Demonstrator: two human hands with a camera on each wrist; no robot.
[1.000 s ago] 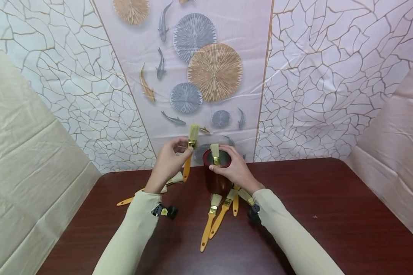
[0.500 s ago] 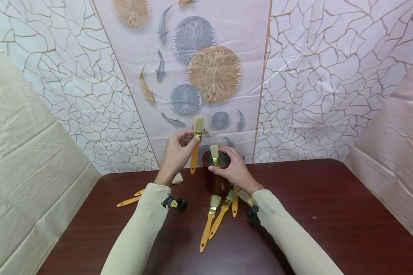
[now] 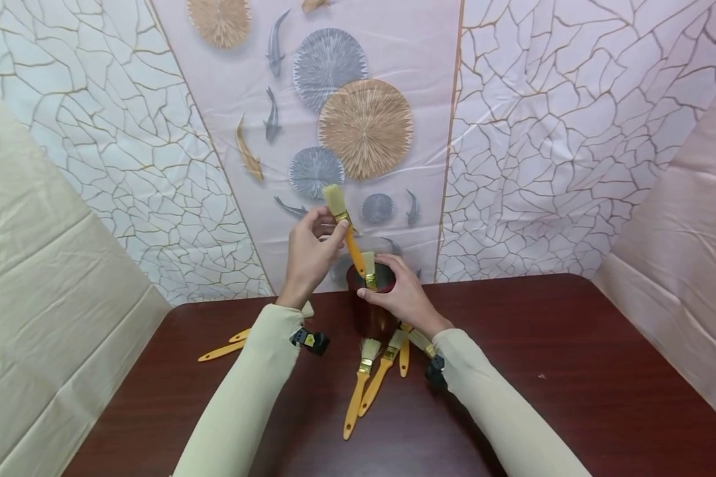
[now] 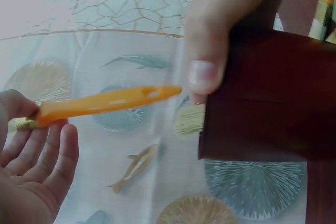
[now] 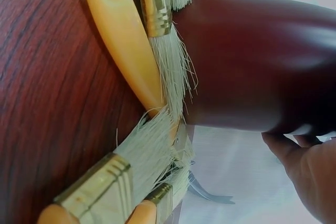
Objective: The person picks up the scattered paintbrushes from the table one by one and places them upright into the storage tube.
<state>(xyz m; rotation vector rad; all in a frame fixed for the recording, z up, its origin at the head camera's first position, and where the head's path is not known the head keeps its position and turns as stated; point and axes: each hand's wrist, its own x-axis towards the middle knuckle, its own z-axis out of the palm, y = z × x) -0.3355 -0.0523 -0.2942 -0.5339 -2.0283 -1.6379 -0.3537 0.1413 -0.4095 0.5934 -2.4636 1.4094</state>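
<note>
Pinches raised brush [image 3: 354,248] in left hand [image 3: 313,252] where handle meets ferrule, with bristles uppermost. Holds long axis aslant, with handle pointed down and rightward to cup [image 3: 370,317]. Has handle end just above the mouth, near bristles of second brush [image 3: 368,265] set inside. Grips cup near its rim in right hand [image 3: 403,293]. Places left hand on raised brush, right hand nearer to the mouth.
</note>
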